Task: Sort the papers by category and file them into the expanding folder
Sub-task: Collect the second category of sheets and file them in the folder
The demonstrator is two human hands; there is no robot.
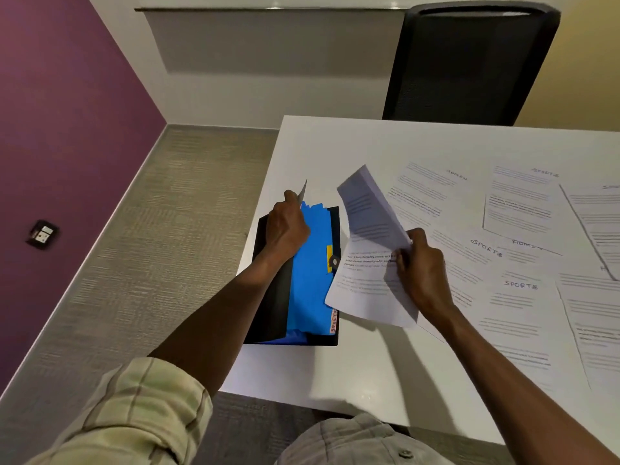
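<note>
At the counter's (335, 370) left edge, filing a sheet.
Left hand (287, 226) pinches a divider (303, 193), holding the expanding folder (310, 276) open; right hand (424, 273) fingers grip the sheet (365, 280) beside it.

an office room: white desk (369, 380), black mesh chair (469, 62), grey carpet (151, 246), printed papers (520, 297) spread out.

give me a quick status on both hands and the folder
Left hand holds the expanding folder open at a divider. Right hand pinches a printed sheet, lifted beside folder, not yet in. More labelled papers spread on table. Nothing blocking.
</note>
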